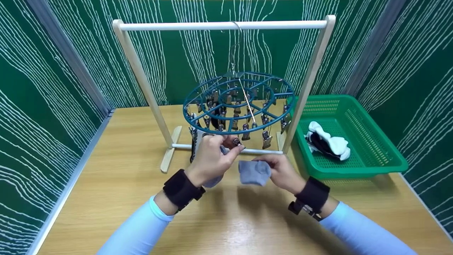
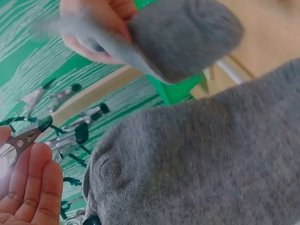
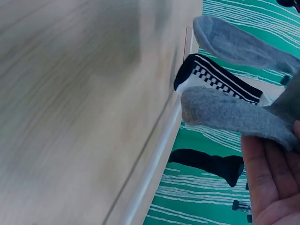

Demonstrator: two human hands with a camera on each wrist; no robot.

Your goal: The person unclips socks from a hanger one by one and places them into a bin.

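Head view: my left hand (image 1: 214, 156) pinches a metal clip (image 1: 236, 142) below the front of the round hanger (image 1: 230, 125); my right hand (image 1: 283, 171) holds a short grey sock (image 1: 254, 173) above the table (image 1: 88, 198), apart from the clip. The hanger hangs by a single hook (image 1: 241, 33) from the bar (image 1: 170, 26), so a downward tug could, I judge, tilt or swing it.

Left wrist view: the clip sits between my thumb and straight fingers. A hanging grey sock (image 2: 197, 159) is near; if the two fabrics met, one clip might catch both.

Right wrist view: my fingers lie pressed together beneath the first sock, near a checked sock (image 3: 220, 77) and a black sock (image 3: 206, 161). A bite on only its edge could let it slip.
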